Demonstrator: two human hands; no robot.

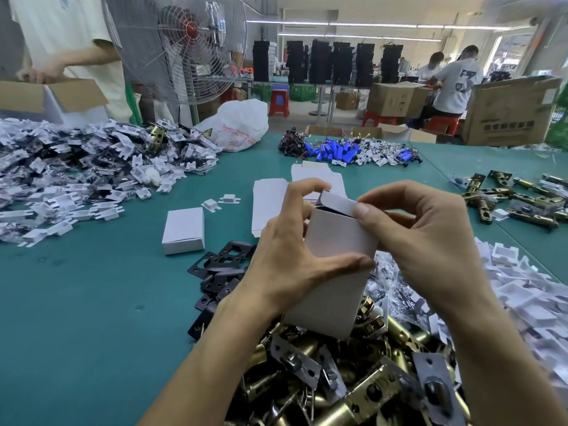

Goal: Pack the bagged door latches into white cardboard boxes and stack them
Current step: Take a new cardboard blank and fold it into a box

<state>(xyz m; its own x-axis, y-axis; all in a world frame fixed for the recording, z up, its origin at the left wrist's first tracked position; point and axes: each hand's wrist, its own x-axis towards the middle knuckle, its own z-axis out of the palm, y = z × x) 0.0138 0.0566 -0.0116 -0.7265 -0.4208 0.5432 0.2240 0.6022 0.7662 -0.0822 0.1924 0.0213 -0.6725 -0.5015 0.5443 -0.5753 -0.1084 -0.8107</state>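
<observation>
I hold a white cardboard box upright over the middle of the green table. My left hand grips its body, thumb across the front face. My right hand pinches the top flap, which is partly folded down over a dark opening. A closed white box lies flat to the left. Flat unfolded box blanks lie behind my hands. Brass door latches are heaped right below the box, and more latches lie at the right.
Black strike plates lie left of my left wrist. Heaps of small white bagged parts fill the left and right of the table. Blue batteries lie at the back. A fan and a person with a carton stand far left.
</observation>
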